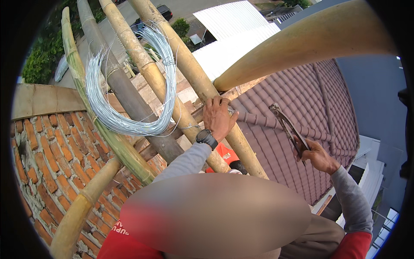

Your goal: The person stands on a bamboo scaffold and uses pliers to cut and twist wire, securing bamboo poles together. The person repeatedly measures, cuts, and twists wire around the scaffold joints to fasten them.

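Note:
My left hand (218, 118), with a dark watch at its wrist, is closed over a yellow bamboo pole (243, 149). Whether something small lies under its palm is hidden. Off to the right, my right hand (318, 156) grips a pair of worn metal pincers (283, 119) by the handles. Their head points up and left, above the tiled roof, apart from the poles. A large coil of silvery wire (142, 128) rests across the bamboo left of my left hand. Thin wire (188, 127) runs around a pole junction near the watch.
Several bamboo poles, including a grey one (125, 86) and a greenish one (99, 125), slope past me. A thick pole (302, 41) crosses at upper right. Below are a brick wall (56, 159), a brown tiled roof (297, 95), white roofing (233, 26) and a street far down.

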`<state>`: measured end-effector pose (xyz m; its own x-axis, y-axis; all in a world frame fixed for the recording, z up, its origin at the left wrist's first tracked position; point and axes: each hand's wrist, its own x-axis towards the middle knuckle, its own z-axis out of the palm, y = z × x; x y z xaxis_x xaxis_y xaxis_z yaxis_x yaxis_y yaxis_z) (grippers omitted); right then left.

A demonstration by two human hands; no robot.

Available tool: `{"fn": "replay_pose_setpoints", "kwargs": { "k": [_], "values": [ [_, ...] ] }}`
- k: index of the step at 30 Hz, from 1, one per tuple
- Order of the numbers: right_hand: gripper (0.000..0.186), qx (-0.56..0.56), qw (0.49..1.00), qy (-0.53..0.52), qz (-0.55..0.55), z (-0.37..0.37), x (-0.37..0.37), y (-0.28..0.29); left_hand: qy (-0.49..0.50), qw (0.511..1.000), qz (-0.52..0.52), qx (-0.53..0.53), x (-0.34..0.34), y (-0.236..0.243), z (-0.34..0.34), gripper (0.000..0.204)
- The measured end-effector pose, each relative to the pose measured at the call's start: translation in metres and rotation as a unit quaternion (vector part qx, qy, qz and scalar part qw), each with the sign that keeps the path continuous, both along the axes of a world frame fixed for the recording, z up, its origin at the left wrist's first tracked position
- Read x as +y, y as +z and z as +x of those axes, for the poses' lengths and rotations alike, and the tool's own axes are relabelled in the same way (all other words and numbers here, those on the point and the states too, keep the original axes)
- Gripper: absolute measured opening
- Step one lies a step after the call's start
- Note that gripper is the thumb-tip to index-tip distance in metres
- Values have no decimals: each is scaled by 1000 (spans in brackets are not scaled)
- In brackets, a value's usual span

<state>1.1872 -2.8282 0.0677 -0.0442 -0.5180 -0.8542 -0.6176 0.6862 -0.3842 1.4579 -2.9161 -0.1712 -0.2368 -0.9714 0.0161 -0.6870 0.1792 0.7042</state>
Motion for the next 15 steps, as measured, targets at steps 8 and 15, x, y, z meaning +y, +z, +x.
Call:
{"fn": "replay_pose_setpoints", "kwargs": {
  "k": [8,15],
  "values": [
    [36,-123,907,-146,-376,54,25,-18,-36,999,-15,-30,9,-12,1,41],
    [24,-170,955,-123,-210,89,-16,-12,-28,993,-39,112,25,41,38,27]
  ]
}}
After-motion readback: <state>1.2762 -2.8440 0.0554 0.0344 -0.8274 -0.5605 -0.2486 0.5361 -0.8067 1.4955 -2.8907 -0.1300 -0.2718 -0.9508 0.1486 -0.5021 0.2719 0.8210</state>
